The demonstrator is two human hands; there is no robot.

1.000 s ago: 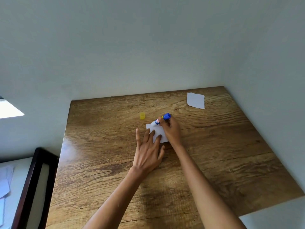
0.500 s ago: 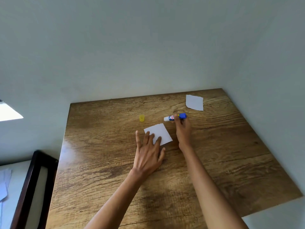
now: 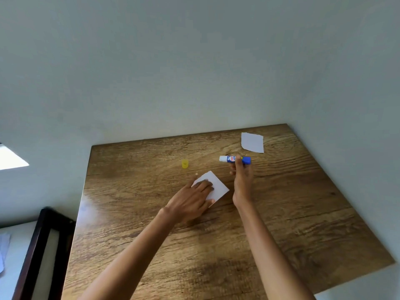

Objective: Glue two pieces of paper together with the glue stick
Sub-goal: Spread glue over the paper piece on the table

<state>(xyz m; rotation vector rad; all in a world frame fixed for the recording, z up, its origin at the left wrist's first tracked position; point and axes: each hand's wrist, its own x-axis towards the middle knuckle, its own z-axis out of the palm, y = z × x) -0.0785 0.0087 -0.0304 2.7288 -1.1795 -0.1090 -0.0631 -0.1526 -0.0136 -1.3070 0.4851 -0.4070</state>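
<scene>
On the wooden desk (image 3: 281,213) we see our left hand (image 3: 190,202) flat, fingers spread, pressing a white paper square (image 3: 216,185). Our right hand (image 3: 242,178) grips an uncapped blue-and-white glue stick (image 3: 234,159) lying level; its yellow cap (image 3: 184,164) stands apart, a second paper (image 3: 252,142) beyond.

Single head-worn view — forward and down over the wooden table (image 3: 281,213), wall beyond.

Left hand (image 3: 192,201) covers the near-left part of the near paper (image 3: 216,184). Right hand (image 3: 242,180) hides the glue stick (image 3: 234,159) middle; its label print is too small to read. Counter (image 3: 303,224) front edge is cut off by the frame bottom.
</scene>
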